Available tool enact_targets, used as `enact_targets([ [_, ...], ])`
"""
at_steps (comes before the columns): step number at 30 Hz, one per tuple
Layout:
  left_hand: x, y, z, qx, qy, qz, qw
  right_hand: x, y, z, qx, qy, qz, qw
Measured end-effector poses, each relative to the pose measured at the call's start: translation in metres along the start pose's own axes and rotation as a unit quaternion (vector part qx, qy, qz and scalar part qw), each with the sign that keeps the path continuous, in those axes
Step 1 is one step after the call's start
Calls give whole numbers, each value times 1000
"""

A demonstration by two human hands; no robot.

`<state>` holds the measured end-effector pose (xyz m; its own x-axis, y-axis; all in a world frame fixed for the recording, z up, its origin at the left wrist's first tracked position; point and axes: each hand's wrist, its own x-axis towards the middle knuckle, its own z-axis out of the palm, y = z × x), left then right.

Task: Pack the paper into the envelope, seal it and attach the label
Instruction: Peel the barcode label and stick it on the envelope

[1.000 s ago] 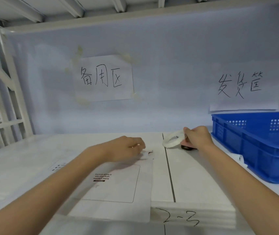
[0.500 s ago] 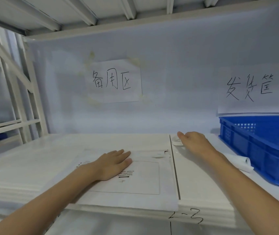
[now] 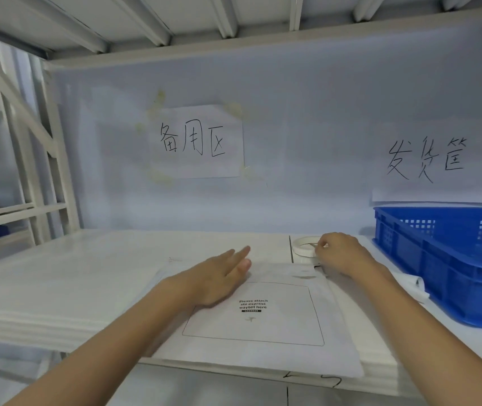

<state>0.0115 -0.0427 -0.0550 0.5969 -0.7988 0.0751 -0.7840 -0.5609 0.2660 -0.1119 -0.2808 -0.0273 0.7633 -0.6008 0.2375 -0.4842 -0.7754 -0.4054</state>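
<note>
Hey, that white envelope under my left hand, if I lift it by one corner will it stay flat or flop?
The white envelope will probably flop: it looks thin and lies flat, overhanging the shelf edge. It likely weighs little. Its smooth surface may slide, so the left hand pressing flat on it helps.

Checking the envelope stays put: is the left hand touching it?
Touching. In the head view the left hand lies flat, fingers straight, on the envelope beside its printed waybill box, with no gap showing under the palm.
</note>
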Motion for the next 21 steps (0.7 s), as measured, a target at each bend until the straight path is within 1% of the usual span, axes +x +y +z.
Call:
enact_targets([
  [2, 0, -19, -11, 27, 25, -20, 999, -2, 3, -8, -104, 35, 8, 994],
  [4, -3, -44, -20, 66, 27, -75, 995, -5, 6, -19, -181, 43, 42, 982],
  [7, -4, -68, -21, 101, 19, -156, 982, -3, 14, -31, -215, 14, 98, 972],
  [9, -2, -71, -14, 100, 7, -179, 979, -2, 16, -34, -228, -3, 105, 968],
  [11, 2, -72, -8, 113, -7, -180, 977, -1, 17, -35, -234, -34, 113, 965],
  [12, 4, -73, -6, 139, -23, -171, 975, -1, 17, -36, -229, -59, 120, 964],
  [14, 7, -74, -6, 188, -52, -160, 968, -2, 17, -37, -222, -130, 137, 957],
  [16, 10, -74, -7, 197, -69, -170, 963, -1, 20, -36, -245, -185, 131, 943],
  [19, 19, -72, -7, 188, -89, -174, 962, -6, 20, -35, -300, -191, 105, 928],
  [21, 27, -69, -4, 188, -87, -164, 964, -7, 19, -35, -309, -189, 99, 927],
])
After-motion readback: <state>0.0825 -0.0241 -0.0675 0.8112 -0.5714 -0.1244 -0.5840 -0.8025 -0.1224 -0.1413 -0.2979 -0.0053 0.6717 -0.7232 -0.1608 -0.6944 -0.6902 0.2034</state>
